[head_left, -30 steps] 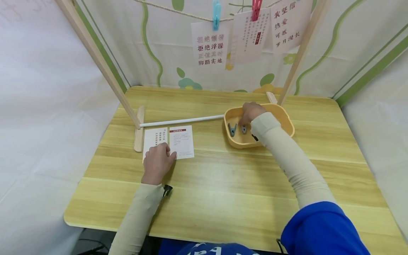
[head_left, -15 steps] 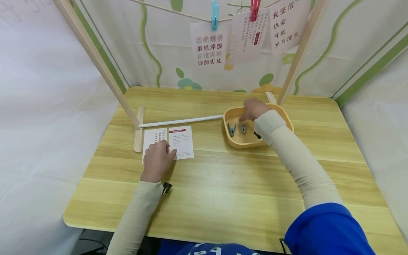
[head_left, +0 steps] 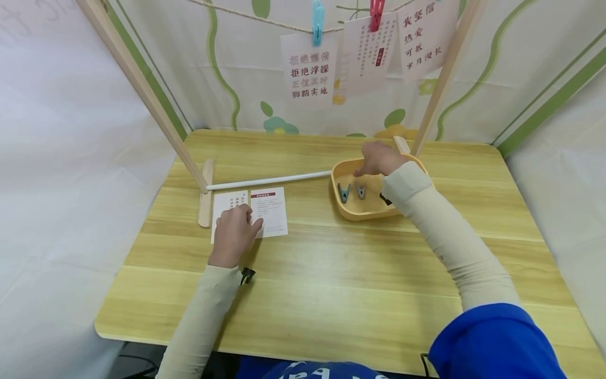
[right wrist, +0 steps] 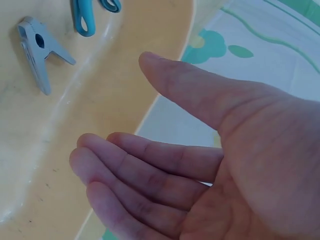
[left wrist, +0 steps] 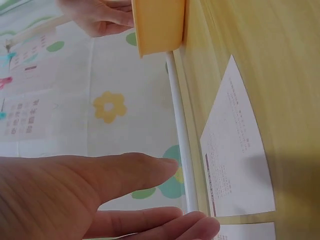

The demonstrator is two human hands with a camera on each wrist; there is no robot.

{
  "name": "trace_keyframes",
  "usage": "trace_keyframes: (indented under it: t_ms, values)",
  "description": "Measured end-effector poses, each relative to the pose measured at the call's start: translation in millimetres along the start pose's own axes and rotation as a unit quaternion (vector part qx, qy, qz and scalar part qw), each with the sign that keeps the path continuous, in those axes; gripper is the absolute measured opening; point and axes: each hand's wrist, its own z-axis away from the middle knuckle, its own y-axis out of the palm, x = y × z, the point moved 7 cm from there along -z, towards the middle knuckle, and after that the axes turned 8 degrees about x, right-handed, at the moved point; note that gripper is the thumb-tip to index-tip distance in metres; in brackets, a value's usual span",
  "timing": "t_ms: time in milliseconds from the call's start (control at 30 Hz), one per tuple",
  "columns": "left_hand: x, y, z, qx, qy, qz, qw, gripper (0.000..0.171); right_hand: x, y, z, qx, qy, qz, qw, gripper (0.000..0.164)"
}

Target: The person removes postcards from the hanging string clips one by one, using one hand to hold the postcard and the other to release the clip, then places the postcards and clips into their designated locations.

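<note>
Clothespin point(right wrist: 33, 53), pale gray, ends splayed in a V, oval hole

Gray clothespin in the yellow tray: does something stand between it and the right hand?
Nothing visible stands between the right hand and the gray clothespin; only the yellow tray itself shows there. The teal clothespin lies beside, outside the gap.

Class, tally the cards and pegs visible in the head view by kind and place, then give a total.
Hanging cards: 3
Cards on the table: 2
Pegs on the rope: 2
Pegs in the tray: 2
Total: 9
</note>
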Motion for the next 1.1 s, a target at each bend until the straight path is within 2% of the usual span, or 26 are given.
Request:
trace_keyframes:
  t_ms: [467,667,900,1100]
  values:
    - [-12.1,-8.4,-9.4,-0.007,0.034,0.002,0.9994,0.027,9.8,-5.8,8.4,-0.033,-0.025,0.007,0.999,0.035]
    - [-14.9,-8.4,-13.5,-0.004,0.042,0.005,0.9991,0.030,10.9,-8.8,10.4,-0.043,-0.035,0.013,0.998,0.046]
    - [-14.6,-7.3,-16.9,0.008,0.036,0.012,0.9993,0.030,12.4,-13.7,17.6,-0.058,-0.055,0.003,0.997,0.057]
    - [-17.4,-9.0,-21.0,0.016,0.038,0.017,0.9990,0.035,15.6,-19.9,27.5,-0.094,-0.069,0.007,0.993,0.038]
